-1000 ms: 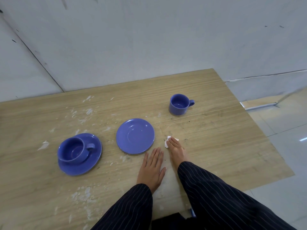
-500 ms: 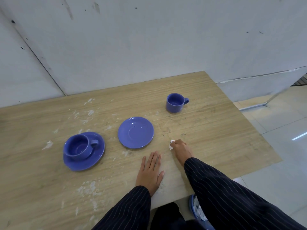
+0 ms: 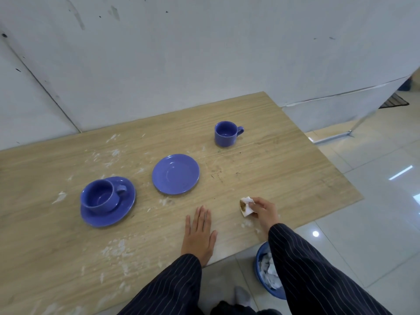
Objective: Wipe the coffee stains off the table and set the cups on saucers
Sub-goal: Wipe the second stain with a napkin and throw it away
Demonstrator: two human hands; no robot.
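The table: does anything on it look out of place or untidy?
Yes. One blue cup stands alone on the table, far from the empty saucer. White smears mark the wood.

Blue cups [image 3: 226, 134], blue saucers [image 3: 175, 174], brown-stained white tissue [image 3: 246, 206], pinstriped dark sleeves [image 3: 302, 264]

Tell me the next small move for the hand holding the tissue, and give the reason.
Probably drop the tissue into the blue bin below the table edge. The right hand has it lifted off the table, its face shows a brown stain, and the bin already holds crumpled tissues. Then the loose cup can go on the empty saucer.
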